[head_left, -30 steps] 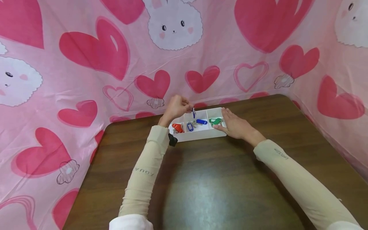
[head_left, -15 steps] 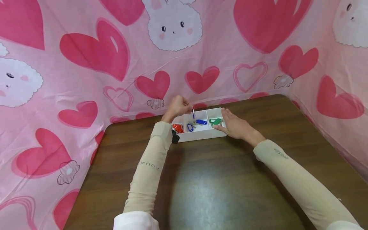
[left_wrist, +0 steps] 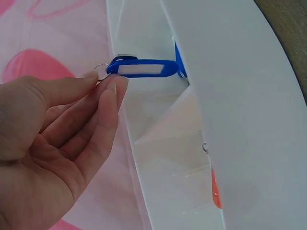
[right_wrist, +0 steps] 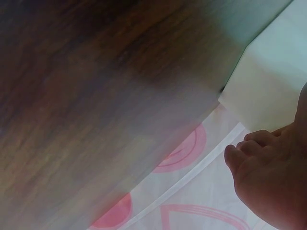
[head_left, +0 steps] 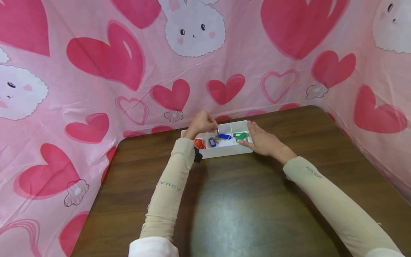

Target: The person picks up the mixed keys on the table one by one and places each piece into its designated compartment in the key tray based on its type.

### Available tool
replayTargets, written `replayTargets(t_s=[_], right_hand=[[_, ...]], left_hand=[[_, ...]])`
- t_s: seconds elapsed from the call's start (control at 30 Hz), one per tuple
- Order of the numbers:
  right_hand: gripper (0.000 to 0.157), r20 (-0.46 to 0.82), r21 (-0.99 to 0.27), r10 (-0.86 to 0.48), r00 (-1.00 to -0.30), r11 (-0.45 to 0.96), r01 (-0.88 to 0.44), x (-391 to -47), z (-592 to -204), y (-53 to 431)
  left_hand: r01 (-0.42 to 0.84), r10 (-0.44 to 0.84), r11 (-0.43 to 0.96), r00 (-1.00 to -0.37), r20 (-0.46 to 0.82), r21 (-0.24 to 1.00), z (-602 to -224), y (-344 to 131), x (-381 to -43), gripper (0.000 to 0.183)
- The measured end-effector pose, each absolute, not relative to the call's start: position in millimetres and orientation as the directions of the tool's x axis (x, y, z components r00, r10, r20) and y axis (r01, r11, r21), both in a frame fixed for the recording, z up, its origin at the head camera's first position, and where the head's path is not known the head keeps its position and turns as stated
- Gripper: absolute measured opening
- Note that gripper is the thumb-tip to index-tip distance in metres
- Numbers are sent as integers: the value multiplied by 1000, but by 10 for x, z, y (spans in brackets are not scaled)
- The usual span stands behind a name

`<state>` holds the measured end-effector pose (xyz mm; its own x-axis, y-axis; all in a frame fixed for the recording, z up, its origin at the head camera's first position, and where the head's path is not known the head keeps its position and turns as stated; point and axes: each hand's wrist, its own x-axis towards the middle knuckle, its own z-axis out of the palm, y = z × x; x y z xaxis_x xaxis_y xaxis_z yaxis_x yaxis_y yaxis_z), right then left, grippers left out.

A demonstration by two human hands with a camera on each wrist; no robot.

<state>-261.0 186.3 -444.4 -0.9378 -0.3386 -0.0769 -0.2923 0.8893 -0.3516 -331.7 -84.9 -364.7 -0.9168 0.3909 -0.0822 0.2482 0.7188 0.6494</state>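
Observation:
My left hand pinches the metal ring of a blue key tag between thumb and fingertips, over the middle compartment of a white divided tray. The tag has a pale label window and points away from the fingers in the left wrist view. Below it in that compartment lie other blue key tags with metal rings. Red-orange key tags lie in the left compartment, partly hidden by my left wrist. Green key tags fill the right one. My right hand, fingers straight, rests against the tray's right end.
The tray stands near the back edge of a dark wooden table. Close behind rises a pink cloth printed with hearts and rabbit faces. A small black object sits at my left wrist, overlapping the tray's front wall.
My left hand has moved slightly right and lower, bringing the pinched blue key tag down closer to the middle compartment. The right hand and the tray have stayed in place.

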Motion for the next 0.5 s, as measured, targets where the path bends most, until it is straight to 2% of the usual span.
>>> replayTargets(t_s=[0.5], right_hand=[[112, -85, -322, -337, -938, 900, -294, -2628, -4420, 1857]], left_hand=[[317, 458, 713, -886, -72, 625, -3612, -975, -3185, 20]])
